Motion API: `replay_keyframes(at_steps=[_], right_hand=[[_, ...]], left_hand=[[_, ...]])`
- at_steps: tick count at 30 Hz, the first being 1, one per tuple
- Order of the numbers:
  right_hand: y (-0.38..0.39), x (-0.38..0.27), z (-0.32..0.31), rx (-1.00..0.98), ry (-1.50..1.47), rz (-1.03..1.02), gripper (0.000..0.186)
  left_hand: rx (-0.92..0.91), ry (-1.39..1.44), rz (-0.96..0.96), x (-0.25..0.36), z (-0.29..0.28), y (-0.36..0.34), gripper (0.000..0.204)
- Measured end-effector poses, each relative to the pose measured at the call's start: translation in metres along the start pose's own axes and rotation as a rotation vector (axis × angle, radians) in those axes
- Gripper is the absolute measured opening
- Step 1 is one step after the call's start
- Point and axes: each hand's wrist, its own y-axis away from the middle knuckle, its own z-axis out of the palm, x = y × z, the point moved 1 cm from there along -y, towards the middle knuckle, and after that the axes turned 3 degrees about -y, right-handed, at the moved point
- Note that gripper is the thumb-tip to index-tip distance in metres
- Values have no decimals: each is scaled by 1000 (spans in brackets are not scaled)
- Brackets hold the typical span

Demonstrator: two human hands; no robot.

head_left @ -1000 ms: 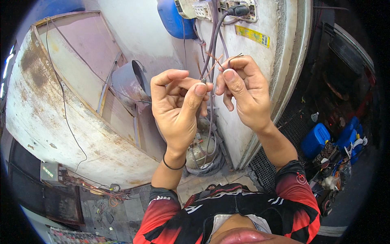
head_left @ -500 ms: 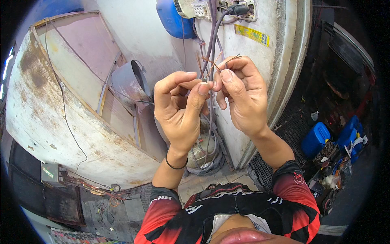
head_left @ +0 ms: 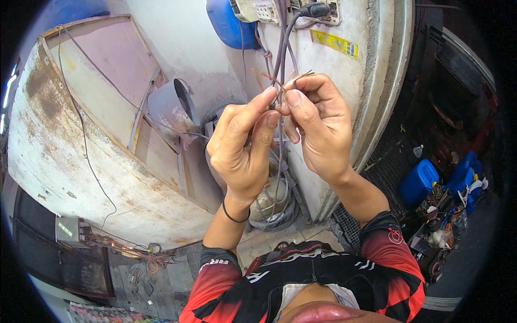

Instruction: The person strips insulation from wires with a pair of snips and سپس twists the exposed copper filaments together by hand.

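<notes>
A: Head view. Principal item?

B: Bare copper strands (head_left: 277,82), fanned and crossing, upper centre of the frame. A dark wire sheath (head_left: 272,106) stood just below them.

A: Hands?

B: Two, bare. Left hand (head_left: 240,145): thumb and forefinger pinched about the dark wire sheath, other fingers curled. Right hand (head_left: 322,126): thumb and forefinger pinched on the strands. The fingertips of the two met or nearly met; could not tell which.

A: Handling?

B: Judged light, pliant and a little springy; strands fine, liable to splay, or to break under repeated bending. Sheath judged firmer, the surer hold, close under the bare ends. Slipperiness could not be told.

A: Edges and room?

B: Upper centre, behind the fingers: grey hanging cables (head_left: 283,48), one from a black plug (head_left: 315,9). Right of centre: a white wall (head_left: 355,81) with a rough edge. Left: a rust-stained white panel (head_left: 70,129) and a grey cylindrical duct (head_left: 168,105). Room judged tightest at the cables, freest toward the red-and-black shirt (head_left: 291,264), lower centre.
</notes>
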Motion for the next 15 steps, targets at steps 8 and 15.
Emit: replay_keyframes(at_steps=[8, 15], right_hand=[[-1, 1, 1, -30, -41, -25, 16], [-1, 1, 4, -31, -120, -35, 16]], left_hand=[[40, 6, -20, 1, 2, 0, 29], [-7, 13, -22, -1, 0, 1, 27]])
